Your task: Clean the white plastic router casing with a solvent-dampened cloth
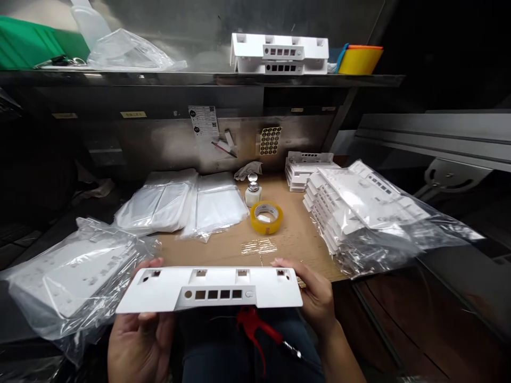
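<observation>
I hold a long white plastic panel [211,289] flat in front of me, just past the near edge of the cardboard-covered bench [295,234]. It has several square cut-outs along its top and a row of dark square holes in the middle. My left hand [138,340] grips its left end from below, thumb on the upper edge. My right hand [315,295] grips its right end. A red-handled tool [255,330] lies on my lap under the panel.
A yellow tape roll [266,217] and a small white bottle [253,191] stand mid-bench. Bagged white panels [367,213] pile up at the right, another bag [75,271] at the left, flat plastic bags [187,205] behind. The shelf carries white panels [279,53] and a yellow bin [359,59].
</observation>
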A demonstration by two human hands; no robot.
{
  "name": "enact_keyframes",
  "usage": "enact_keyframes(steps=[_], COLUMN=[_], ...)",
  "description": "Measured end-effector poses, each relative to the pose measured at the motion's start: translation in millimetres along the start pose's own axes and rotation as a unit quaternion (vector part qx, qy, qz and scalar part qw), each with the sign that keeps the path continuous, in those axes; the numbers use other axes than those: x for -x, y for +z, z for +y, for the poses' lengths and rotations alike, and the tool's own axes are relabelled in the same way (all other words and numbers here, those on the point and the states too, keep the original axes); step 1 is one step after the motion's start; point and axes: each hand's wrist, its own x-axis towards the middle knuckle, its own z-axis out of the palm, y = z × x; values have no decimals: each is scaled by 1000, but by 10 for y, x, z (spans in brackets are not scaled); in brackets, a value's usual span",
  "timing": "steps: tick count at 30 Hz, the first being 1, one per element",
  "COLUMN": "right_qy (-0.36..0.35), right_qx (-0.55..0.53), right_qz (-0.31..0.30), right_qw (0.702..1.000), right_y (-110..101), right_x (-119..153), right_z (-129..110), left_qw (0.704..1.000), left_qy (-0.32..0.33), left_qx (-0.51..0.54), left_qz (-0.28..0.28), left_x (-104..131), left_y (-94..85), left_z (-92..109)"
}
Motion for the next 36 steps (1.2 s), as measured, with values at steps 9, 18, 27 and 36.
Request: enact_keyframes(steps=[9, 18, 27, 36], right_qy=[27, 21, 29, -62], right_qx=[5, -7, -58, -53], right_qz=[-10, 15, 46, -51], right_qw=[1000, 1000, 997, 995], right_y=[-52, -50, -42, -107], right_x=[49, 102, 131, -52], right_z=[58, 121, 130, 129], left_qw=[998, 997, 991, 855], left_qy=[-3, 37, 116, -307], left_qx=[60, 40, 19, 348], left_qz=[-10, -48, -60, -233], left_x=[61, 74, 176, -173], left_y=[28, -26, 96, -301], left_z=[-73, -144, -41, -168])
